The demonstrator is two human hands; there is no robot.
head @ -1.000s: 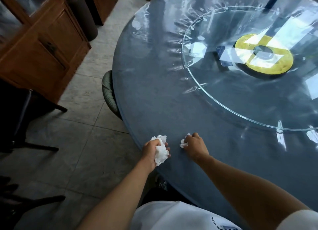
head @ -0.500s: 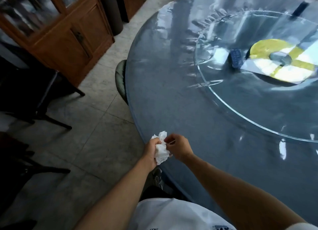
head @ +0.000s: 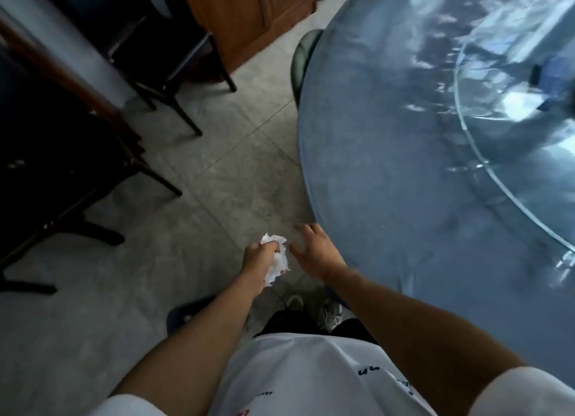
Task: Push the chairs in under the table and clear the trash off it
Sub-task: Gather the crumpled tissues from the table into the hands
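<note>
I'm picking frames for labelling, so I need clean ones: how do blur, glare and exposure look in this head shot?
Head view: motion blur smears the right hand and the glass turntable; bright window glare streaks across the table; the dark chairs at left are underexposed, nearly black; the left hand gripping the crumpled tissue reads fairly sharp; wide-angle distortion bends the table edge.

I see the left hand (head: 259, 261) curled around a crumpled white tissue wad (head: 277, 261), held over the tiled floor (head: 217, 182). Just right of that grip, the right hand (head: 314, 253) hangs with fingers spread, apparently holding nothing, though it is blurred. Further right lies the round blue table (head: 389, 166); a green chair (head: 303, 57) sits tucked at its far edge.
</note>
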